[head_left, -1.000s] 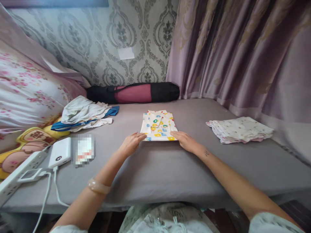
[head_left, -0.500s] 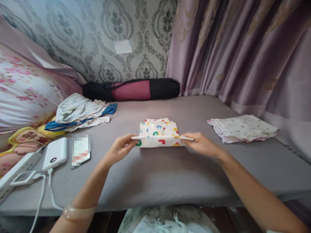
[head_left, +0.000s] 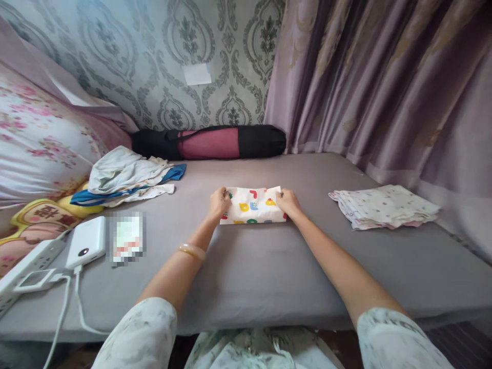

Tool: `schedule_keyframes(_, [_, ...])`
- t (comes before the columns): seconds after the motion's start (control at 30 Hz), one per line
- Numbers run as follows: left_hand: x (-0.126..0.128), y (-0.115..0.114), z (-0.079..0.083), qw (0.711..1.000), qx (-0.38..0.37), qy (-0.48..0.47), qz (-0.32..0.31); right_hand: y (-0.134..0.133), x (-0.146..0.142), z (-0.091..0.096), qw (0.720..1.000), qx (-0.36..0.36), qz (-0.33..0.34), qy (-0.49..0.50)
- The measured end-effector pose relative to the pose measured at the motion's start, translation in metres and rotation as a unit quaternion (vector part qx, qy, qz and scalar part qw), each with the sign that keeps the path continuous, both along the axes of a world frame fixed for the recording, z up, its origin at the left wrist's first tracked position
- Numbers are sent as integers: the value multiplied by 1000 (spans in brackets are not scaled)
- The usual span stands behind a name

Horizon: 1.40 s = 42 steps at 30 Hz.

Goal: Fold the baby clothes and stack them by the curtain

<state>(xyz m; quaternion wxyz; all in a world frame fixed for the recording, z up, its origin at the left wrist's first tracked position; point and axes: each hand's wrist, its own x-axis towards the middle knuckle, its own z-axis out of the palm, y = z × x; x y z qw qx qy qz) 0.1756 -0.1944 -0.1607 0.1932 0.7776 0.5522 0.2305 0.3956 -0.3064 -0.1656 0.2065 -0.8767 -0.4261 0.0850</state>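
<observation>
A small white garment with coloured letters (head_left: 252, 206) lies folded in half on the grey bed sheet (head_left: 246, 266). My left hand (head_left: 219, 202) grips its left edge with fingers curled over the cloth. At the right edge, my right hand (head_left: 287, 202) pinches the cloth the same way. Both arms reach forward across the bed, and a pale bangle (head_left: 191, 250) sits on my left wrist.
A folded white spotted cloth (head_left: 384, 206) lies at the right. A heap of white and blue clothes (head_left: 128, 177) lies at the left, beside a floral pillow (head_left: 42, 148). A power bank (head_left: 86, 249), cables and a power strip (head_left: 28, 271) sit near left. A black-and-red roll bag (head_left: 209, 142) lies against the wall.
My hands lifted the garment's near edge and folded it over away from me. The garment now lies half as deep, with both hands holding its far side edges.
</observation>
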Motion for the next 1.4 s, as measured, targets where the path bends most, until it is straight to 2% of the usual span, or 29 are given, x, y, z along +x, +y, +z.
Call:
schedule_keyframes(0.17, [9,7,-9,999,-8,49,6,3,-4,-3,998,-45,0,-35])
schedule_keyframes(0.47, [12,5,-26,992,25,122,8,6,-16,-1,995,-55,2,-84])
schedule_keyframes(0.73, [16,10,-33,988,47,142,34,10,-19,-4,995,-53,-20,-82])
schedule_keyframes(1.03, [19,11,-27,988,12,127,92,16,-10,-9,996,-51,-28,-62])
schedule_keyframes(1.2, [18,9,-27,990,12,104,94,18,-11,-9,997,-59,-33,-48])
schedule_keyframes(1.3, [13,6,-23,994,5,72,84,15,-7,-4,997,-62,-26,-31])
schedule_keyframes(1.4, [10,0,-12,995,39,58,72,11,-8,8,997,-64,-32,-14])
